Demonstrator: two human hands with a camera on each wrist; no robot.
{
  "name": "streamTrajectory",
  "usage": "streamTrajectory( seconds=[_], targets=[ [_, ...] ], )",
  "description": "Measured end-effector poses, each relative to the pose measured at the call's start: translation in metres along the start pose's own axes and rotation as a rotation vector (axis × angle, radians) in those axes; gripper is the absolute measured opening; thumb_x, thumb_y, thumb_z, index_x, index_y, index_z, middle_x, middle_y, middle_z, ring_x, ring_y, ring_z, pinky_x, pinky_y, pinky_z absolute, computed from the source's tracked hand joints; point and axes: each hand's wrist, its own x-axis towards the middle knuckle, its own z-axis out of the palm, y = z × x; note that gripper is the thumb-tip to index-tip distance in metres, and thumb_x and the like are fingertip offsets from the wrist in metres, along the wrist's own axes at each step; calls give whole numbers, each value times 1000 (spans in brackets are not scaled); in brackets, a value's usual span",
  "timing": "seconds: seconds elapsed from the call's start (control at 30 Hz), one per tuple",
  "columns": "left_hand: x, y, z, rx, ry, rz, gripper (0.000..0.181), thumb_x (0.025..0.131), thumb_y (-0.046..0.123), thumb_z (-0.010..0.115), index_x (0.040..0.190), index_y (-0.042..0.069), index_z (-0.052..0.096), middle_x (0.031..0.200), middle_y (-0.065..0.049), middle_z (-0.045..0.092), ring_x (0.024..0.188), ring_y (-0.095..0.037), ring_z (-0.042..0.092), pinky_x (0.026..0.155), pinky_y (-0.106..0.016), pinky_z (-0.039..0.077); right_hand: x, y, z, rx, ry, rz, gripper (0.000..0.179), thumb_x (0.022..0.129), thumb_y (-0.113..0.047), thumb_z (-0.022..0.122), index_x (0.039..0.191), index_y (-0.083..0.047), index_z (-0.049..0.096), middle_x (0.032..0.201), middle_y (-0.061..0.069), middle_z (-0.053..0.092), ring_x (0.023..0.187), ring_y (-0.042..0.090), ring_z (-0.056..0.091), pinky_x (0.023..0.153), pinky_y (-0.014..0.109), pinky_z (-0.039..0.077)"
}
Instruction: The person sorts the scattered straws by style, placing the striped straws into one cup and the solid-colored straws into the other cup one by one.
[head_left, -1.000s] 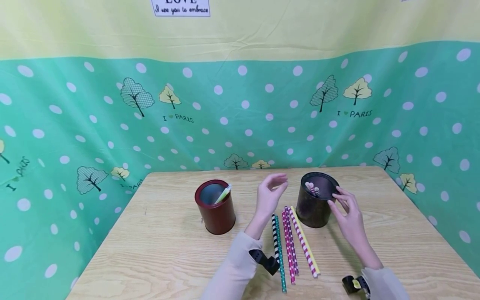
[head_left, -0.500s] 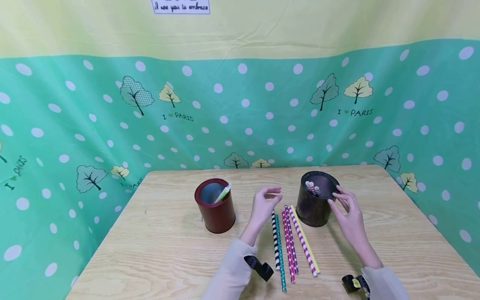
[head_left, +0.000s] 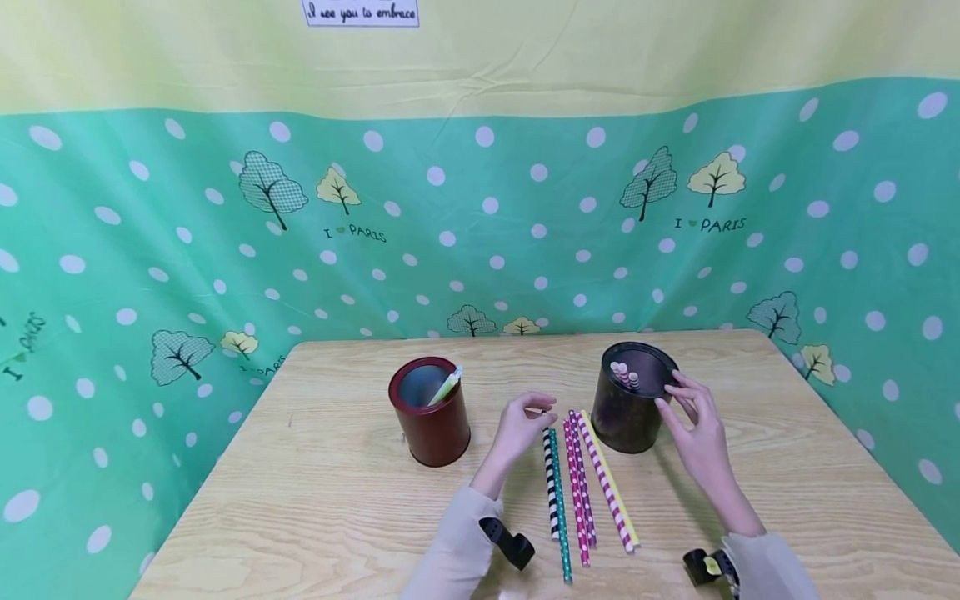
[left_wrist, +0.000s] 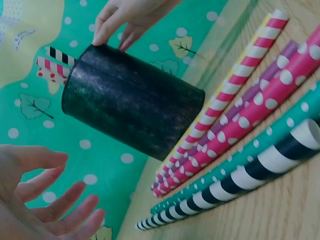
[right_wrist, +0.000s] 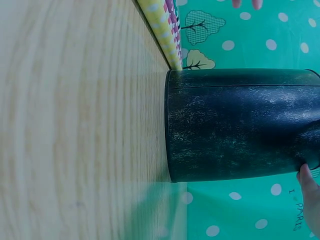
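My right hand (head_left: 697, 425) holds the rim of a black can (head_left: 628, 421) between thumb and fingers; its fingertip also touches the can's upper edge in the right wrist view. Several patterned paper straws (left_wrist: 56, 67) stick out of the can's mouth. My left hand (head_left: 516, 429) hovers by the far end of a black-and-white striped straw (left_wrist: 225, 187), its fingers loosely bent and holding nothing. Beside that straw lie a teal dotted straw (head_left: 561, 517), a pink dotted one (left_wrist: 260, 105), a purple dotted one, a magenta-and-white striped straw (head_left: 604, 483) and a yellow straw (right_wrist: 157, 27).
A dark red can (head_left: 438, 429) stands on the wooden table (head_left: 315, 500) left of my left hand, with a pale green-and-white item (head_left: 447, 386) leaning inside. A green dotted cloth (head_left: 412, 275) hangs behind the table's far edge.
My left hand has moved down and to the left, from beside the black can to the far end of the black-and-white straw. The right hand stays on the rim.
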Motion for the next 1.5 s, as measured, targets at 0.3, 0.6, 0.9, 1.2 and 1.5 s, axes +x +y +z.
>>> streamTrajectory(
  seconds=[0.3,0.6,0.9,1.2,1.5],
  targets=[
    [-2,-12,-2,67,-28,-40,20,77,3,63,97,-1,63,93,-18,61,73,-18,56,62,-24,46,0,-1,0,-7,-5,-12,20,78,14,56,97,14,52,120,24,44,112,-2,39,89,7,33],
    [-7,-18,-5,106,-97,-104,23,79,3,61,101,-3,60,95,-17,59,73,-17,56,58,-24,47,-1,-1,0,10,1,-12,19,77,15,55,96,15,51,119,26,44,112,0,39,89,8,34],
    [-8,-25,-5,135,-162,-160,24,78,3,62,101,-1,59,91,-13,57,68,-22,57,55,-31,49,0,-1,1,20,3,-7,19,78,15,55,96,15,52,119,25,44,112,1,40,90,9,34],
    [-8,-30,-4,162,-229,-177,25,77,2,62,103,0,59,87,-10,56,58,-19,55,52,-28,48,-1,1,0,34,9,-13,19,77,15,55,96,15,52,119,25,44,112,0,40,90,9,34],
    [-7,-32,-3,188,-244,-146,25,74,-2,63,100,-3,60,86,-12,56,59,-17,53,51,-25,47,-1,3,1,39,12,-28,20,77,15,56,96,15,52,118,26,44,112,0,40,89,8,34]
  ],
)
